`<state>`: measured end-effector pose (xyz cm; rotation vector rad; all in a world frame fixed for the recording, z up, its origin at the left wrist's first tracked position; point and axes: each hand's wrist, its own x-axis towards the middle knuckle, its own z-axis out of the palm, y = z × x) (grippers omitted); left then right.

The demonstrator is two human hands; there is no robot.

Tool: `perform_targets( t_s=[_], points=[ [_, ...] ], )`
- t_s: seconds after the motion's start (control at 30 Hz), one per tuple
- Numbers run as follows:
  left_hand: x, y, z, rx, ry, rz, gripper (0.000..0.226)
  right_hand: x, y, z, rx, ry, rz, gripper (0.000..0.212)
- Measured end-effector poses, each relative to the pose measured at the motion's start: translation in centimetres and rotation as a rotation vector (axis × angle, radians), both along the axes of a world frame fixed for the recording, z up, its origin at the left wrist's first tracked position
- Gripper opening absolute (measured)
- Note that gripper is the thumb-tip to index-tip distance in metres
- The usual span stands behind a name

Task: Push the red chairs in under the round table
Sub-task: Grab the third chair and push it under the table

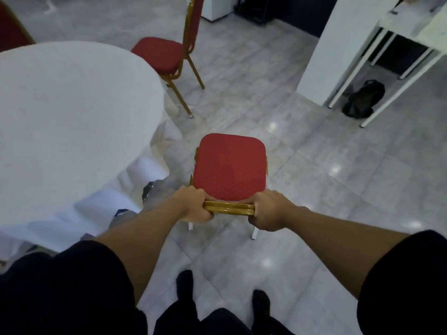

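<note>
A red chair (229, 165) with a gold frame stands on the floor in front of me, to the right of the round table (60, 112), which wears a white cloth. The seat is clear of the table's edge. My left hand (193, 205) grips the left end of the gold top rail of the chair's back, and my right hand (268, 211) grips the right end. A second red chair (159, 55) stands further off, its seat close to the table's far right edge. A third red chair (12, 27) shows partly at the top left corner.
A white-framed side table (387, 56) stands at the right with a black bag (364, 99) on the floor under it. A white pillar (321, 52) stands beside it. Glossy grey tile floor lies between the chairs. My dark-socked feet (186, 284) are at the bottom.
</note>
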<state>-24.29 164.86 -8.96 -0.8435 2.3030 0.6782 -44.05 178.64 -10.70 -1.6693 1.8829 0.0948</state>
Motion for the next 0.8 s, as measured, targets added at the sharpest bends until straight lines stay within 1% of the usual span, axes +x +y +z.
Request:
perform_targets(
  t_s=[0.07, 0.2, 0.3, 0.43, 0.47, 0.53, 0.67, 0.73, 0.77, 0.8],
  points=[
    [-0.5, 1.1, -0.1, -0.023, 0.002, 0.052, 0.007, -1.3, 0.1, 0.0, -0.013, 0.002, 0.047, 0.039],
    [-2.5, 5.8, -0.7, -0.027, 0.039, 0.168, 0.029, -4.5, 1.7, 0.4, 0.003, 0.041, 0.193, 0.034],
    [-3.4, 9.4, -0.5, -0.016, 0.060, 0.271, 0.030, -6.0, 3.0, 0.6, 0.000, 0.056, 0.288, 0.040],
    [-3.4, 13.6, -0.8, -0.013, 0.061, 0.384, 0.031, -6.9, 4.5, 1.0, -0.009, 0.055, 0.400, 0.043],
    [-3.5, 14.2, -0.9, -0.009, 0.057, 0.397, 0.028, -7.1, 4.8, 1.0, -0.011, 0.056, 0.411, 0.043],
    [-3.7, 16.0, -0.7, -0.024, 0.062, 0.437, 0.011, -7.5, 5.4, 1.0, -0.017, 0.071, 0.454, 0.043],
    [-4.2, 19.0, -0.6, -0.034, 0.109, 0.524, 0.017, -8.5, 6.5, 0.6, -0.019, 0.071, 0.497, 0.040],
    [-4.4, 20.1, -0.7, -0.019, 0.138, 0.553, 0.004, -8.9, 6.7, 0.5, -0.004, 0.083, 0.523, 0.035],
    [-4.5, 20.7, -0.8, -0.021, 0.144, 0.566, 0.003, -9.0, 6.8, 0.5, -0.002, 0.090, 0.538, 0.033],
    [-4.5, 21.3, -0.9, -0.024, 0.139, 0.580, 0.008, -9.0, 7.0, 0.4, -0.004, 0.097, 0.561, 0.033]
  ],
)
